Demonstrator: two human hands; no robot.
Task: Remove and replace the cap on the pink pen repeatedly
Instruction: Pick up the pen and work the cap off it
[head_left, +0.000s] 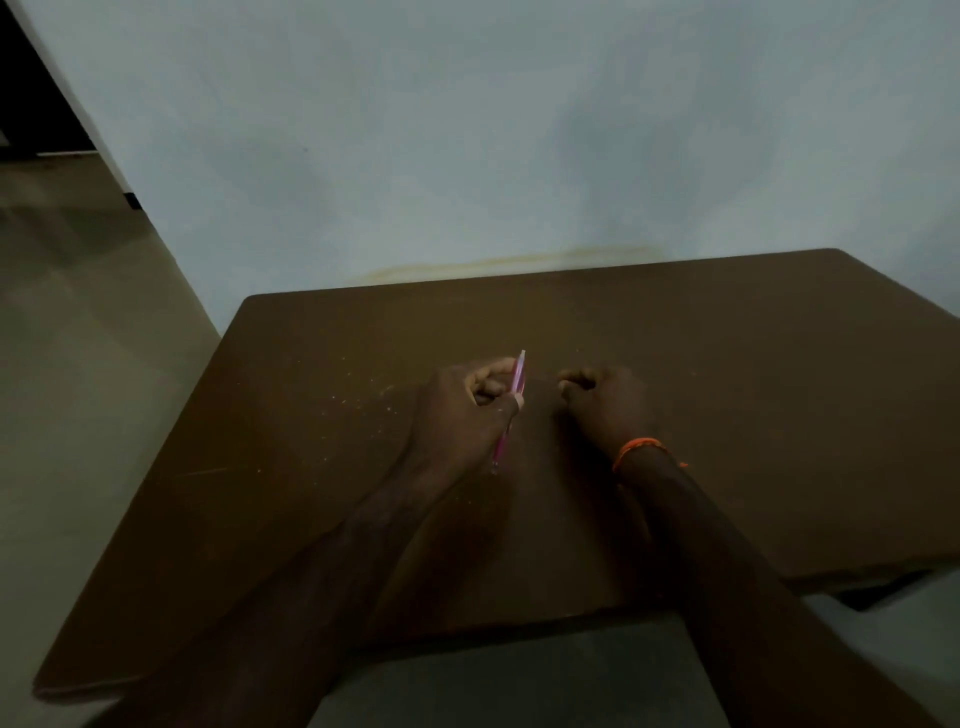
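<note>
**Pink pen gripped in the left hand above a brown table**

Pink pen (511, 410), a thin translucent plastic stick with a paler, whitish upper end, shows in the head view as a steep, nearly upright line leaning a little to the right at the top. Its lower tip points down toward the tabletop; whether it touches the wood cannot be told. In the dim light it is unclear whether the cap is on the pen or off.

The left hand (462, 415) is curled around the middle of the pen, thumb and fingers closed on the barrel, so the pale top sticks out above the fingers and the pink lower part runs out below the palm. The right hand (605, 400) sits just beside it, apart from the pen, fingers folded into a loose fist; whether it holds anything small inside cannot be told. An orange thread band (638, 451) circles the right wrist.

Both forearms reach across the flat dark-brown wooden table (753, 389). The hands are near its middle, well away from the far edge by the pale wall (467, 130), from the left edge beside the grey floor (78, 338), and from the right side.
</note>
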